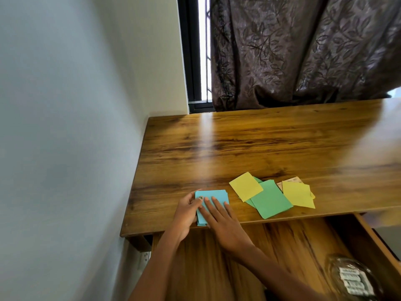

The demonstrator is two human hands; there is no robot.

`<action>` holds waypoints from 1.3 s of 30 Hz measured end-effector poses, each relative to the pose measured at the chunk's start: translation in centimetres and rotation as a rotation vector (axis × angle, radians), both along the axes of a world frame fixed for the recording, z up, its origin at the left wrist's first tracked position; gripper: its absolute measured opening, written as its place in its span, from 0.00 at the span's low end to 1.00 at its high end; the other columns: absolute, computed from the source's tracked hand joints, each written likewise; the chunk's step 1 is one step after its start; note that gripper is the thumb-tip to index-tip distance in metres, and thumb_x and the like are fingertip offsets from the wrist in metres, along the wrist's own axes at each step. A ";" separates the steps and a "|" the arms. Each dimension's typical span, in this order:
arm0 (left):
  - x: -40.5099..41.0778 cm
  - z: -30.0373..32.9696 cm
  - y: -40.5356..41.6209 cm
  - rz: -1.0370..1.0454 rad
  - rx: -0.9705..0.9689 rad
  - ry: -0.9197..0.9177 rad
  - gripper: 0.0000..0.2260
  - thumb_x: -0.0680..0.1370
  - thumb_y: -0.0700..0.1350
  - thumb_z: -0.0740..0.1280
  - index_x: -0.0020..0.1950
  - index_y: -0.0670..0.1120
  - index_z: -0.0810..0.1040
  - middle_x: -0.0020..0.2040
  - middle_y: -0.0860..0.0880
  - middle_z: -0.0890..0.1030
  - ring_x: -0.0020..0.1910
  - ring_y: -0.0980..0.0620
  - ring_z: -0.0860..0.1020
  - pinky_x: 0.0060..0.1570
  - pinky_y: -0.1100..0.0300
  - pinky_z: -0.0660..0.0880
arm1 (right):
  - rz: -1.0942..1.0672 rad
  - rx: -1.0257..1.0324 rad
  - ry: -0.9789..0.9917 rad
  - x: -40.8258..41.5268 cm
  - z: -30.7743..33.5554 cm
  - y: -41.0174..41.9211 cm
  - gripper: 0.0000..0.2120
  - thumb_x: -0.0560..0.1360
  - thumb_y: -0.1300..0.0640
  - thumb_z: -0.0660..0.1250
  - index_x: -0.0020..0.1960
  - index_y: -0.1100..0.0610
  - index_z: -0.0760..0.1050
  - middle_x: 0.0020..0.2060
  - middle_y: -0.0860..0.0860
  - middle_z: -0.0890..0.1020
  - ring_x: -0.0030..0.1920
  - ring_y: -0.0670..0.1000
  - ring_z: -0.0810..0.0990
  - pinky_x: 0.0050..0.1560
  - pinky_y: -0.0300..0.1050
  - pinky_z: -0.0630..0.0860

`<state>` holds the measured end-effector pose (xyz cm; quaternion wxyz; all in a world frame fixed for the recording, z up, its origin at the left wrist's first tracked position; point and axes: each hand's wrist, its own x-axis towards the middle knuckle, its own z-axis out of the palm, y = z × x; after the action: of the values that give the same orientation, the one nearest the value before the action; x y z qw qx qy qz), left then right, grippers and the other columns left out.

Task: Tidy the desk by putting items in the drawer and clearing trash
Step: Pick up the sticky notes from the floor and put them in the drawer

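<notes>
Blue paper stack (213, 197) at the near left edge of the wooden desk (238, 144), hanging slightly over the open drawer (282, 246). Left hand (186, 210) curled round its left side, thumb on top; right hand (221, 222) flat, fingers straight, pressing down. Yellow sheets (246, 186) and green sheets (270, 199) fanned just right, overlapping.

The hands (223, 222) cover part of the blue cards (213, 197). A blurred clear packet (353, 279) in the drawer (368, 237) is cut off by the bottom edge.
</notes>
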<state>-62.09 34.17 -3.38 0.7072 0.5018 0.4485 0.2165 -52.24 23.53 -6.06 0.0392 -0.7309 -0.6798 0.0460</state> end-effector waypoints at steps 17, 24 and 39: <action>0.1 -0.4 0.2 0.040 0.012 0.007 0.12 0.80 0.42 0.63 0.61 0.54 0.75 0.51 0.52 0.81 0.50 0.55 0.80 0.46 0.52 0.80 | -0.503 -0.136 0.152 8.5 3.0 -6.9 0.34 0.78 0.38 0.52 0.77 0.53 0.45 0.77 0.50 0.48 0.77 0.51 0.44 0.75 0.48 0.47; 0.1 -0.2 -0.1 0.045 0.014 0.024 0.13 0.80 0.42 0.63 0.62 0.53 0.75 0.52 0.51 0.80 0.51 0.53 0.80 0.49 0.48 0.80 | -0.457 -0.043 0.092 7.9 4.4 -8.0 0.19 0.81 0.53 0.55 0.71 0.51 0.63 0.71 0.49 0.68 0.69 0.49 0.69 0.63 0.46 0.73; 0.2 0.5 -0.5 0.034 0.019 0.017 0.14 0.80 0.41 0.61 0.66 0.49 0.72 0.52 0.48 0.80 0.50 0.52 0.80 0.51 0.49 0.78 | -0.664 0.368 -0.023 9.7 11.4 -6.6 0.19 0.74 0.65 0.64 0.65 0.57 0.72 0.53 0.56 0.81 0.47 0.59 0.81 0.34 0.48 0.74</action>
<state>-61.90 33.71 -2.91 0.6948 0.5026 0.4608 0.2287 -42.53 16.90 5.35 0.1753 -0.8925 -0.4034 -0.1003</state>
